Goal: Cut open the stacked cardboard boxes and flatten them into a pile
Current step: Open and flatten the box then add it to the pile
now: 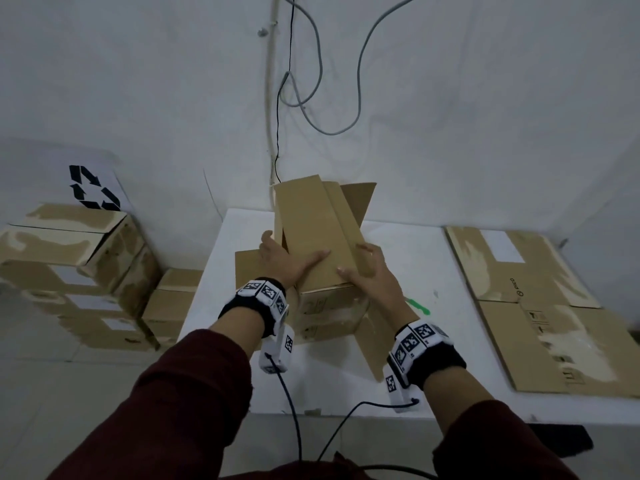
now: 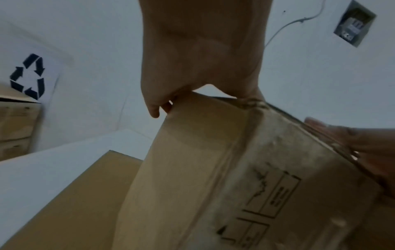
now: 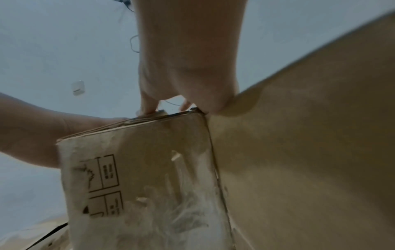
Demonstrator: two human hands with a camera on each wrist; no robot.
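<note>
A brown cardboard box stands on the white table, its flaps sticking out to the back, the left and the near right. My left hand lies on its top panel, thumb flat across the panel and fingers curled over the left edge. On the near right corner my right hand has its thumb on top and its fingers wrapped over the right edge. From the right wrist view, the box's worn printed side fills the frame under that hand. No cutting tool shows.
Taped boxes are stacked on the floor at the left, below a recycling sign. Flattened cardboard lies in a pile at the table's right. Cables hang on the wall behind. A green mark is on the table.
</note>
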